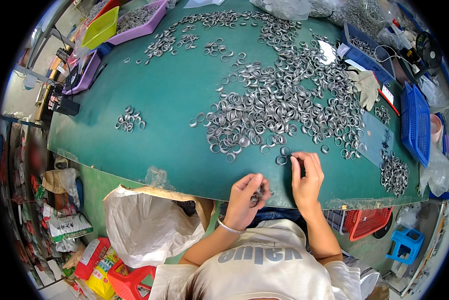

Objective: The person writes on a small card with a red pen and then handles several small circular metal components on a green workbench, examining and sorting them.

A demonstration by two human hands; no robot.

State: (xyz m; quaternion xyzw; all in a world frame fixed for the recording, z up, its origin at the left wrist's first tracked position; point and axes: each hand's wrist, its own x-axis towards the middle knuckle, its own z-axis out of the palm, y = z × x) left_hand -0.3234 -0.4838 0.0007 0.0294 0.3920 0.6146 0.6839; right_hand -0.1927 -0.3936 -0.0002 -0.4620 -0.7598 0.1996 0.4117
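My left hand [240, 201] is closed around several small grey metal rings [257, 196] at the table's near edge; part of the bunch shows between thumb and fingers. To its right, my right hand [308, 179] is over the green tabletop [169, 105], thumb and fingertips drawn together in a pinch. The tips are right beside a few loose rings [283, 156]; whether one is between them is hidden. Just beyond both hands spreads a large heap of similar rings [284, 102]. A small cluster [130, 120] lies apart at the left, another [394, 175] at the right.
Yellow [100, 29] and purple [139, 22] trays stand far left. At the right are a dark blue bin [367, 55], a glove [365, 87], a red pen [388, 102] and a blue basket [415, 124]. A white-lined sack [152, 225] is open below the near edge.
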